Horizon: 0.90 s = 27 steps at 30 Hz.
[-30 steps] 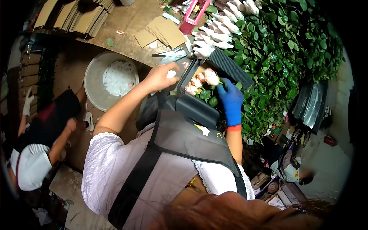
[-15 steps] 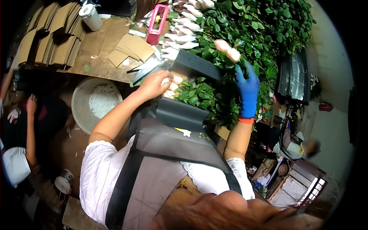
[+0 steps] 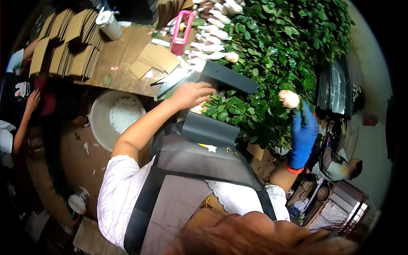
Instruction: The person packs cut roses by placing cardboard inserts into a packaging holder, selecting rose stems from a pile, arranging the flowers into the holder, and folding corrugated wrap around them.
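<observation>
My bare left hand (image 3: 192,96) rests over the near end of a bunch of roses, fingers stretched out and lying on it. A few pale heads (image 3: 197,109) show below the hand, and green leaves (image 3: 231,105) stretch right. The bunch lies between a black ridged block (image 3: 229,76) and a dark curved sheet (image 3: 210,128). Out to the right, my right hand (image 3: 304,136), in a blue glove, grips a rose (image 3: 290,99) with a pale pink head by its stem. Another rose head (image 3: 231,57) lies at the edge of the leafy pile.
A large heap of leafy stems (image 3: 280,46) fills the upper right, beside net-wrapped buds (image 3: 210,46). Cardboard pieces (image 3: 155,59), a pink tape dispenser (image 3: 182,34), a white cup (image 3: 109,25) and stacked cardboard (image 3: 70,27) stand on the table. A tub (image 3: 100,136) is below; other people are at both sides.
My right hand has moved right and toward me with a rose, away from the pile. My left hand's fingers have straightened over the bunch. The whole view has shifted slightly.
</observation>
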Each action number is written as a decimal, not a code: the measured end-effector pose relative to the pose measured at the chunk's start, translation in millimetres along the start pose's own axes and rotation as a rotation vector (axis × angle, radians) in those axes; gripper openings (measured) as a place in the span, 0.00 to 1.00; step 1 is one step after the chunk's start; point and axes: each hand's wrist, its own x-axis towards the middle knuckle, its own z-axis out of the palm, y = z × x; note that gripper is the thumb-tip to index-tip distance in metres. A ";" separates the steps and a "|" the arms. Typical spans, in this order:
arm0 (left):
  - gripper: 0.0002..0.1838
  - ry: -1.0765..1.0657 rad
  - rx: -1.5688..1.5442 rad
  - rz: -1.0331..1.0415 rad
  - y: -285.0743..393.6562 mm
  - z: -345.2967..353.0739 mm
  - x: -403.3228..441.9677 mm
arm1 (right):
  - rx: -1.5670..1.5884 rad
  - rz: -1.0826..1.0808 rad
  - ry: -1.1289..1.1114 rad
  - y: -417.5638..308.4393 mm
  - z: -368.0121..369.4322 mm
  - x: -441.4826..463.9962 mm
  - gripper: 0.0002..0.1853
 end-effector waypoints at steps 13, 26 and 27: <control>0.08 0.033 -0.127 -0.212 8.1 7.3 -12.1 | -0.198 -0.084 -0.180 -27.6 -98.3 10.6 0.14; 0.27 0.042 -0.227 -0.435 2.3 16.8 -9.4 | -0.002 -0.121 -0.788 -51.3 243.7 -5.5 0.13; 0.27 0.056 -0.132 -0.410 2.6 16.5 -10.0 | -0.022 -0.148 -0.786 -50.8 247.9 -7.6 0.13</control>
